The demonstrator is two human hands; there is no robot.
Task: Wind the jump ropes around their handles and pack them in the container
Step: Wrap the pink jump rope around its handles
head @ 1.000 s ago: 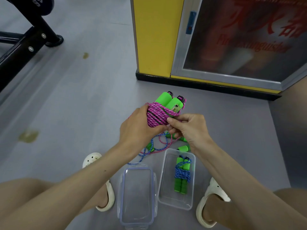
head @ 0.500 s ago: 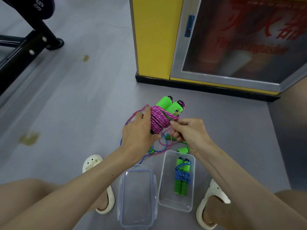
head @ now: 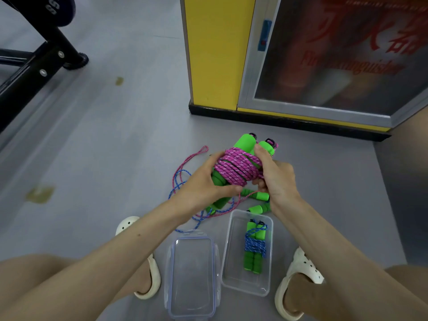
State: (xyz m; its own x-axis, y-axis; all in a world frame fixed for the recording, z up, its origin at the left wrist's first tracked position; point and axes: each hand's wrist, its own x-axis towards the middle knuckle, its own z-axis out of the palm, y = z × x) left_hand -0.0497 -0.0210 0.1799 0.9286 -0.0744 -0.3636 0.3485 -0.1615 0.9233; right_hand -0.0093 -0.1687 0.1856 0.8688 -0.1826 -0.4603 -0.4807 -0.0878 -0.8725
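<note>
Both hands hold a pink jump rope (head: 236, 169) wound thickly round its two green handles, lifted above the floor. My left hand (head: 203, 181) grips the lower left of the bundle, thumb under it. My right hand (head: 274, 176) grips its right side, fingers curled over the coils. A clear container (head: 228, 246) on the floor holds a blue rope bundle (head: 254, 247) wound on green handles. Loose pink and blue ropes (head: 183, 179) with green handles (head: 258, 196) lie tangled beneath my hands.
The container's clear lid (head: 192, 276) lies left of it, between my white sandals (head: 151, 274). A yellow fire extinguisher cabinet (head: 215, 54) stands ahead. Black gym equipment (head: 37, 63) is at the far left. Grey floor lies to the left.
My right hand has moved up from the bundle's lower edge to grip its right side over the coils. My left hand has shifted lower. A loose pink loop now lies on the floor at left.
</note>
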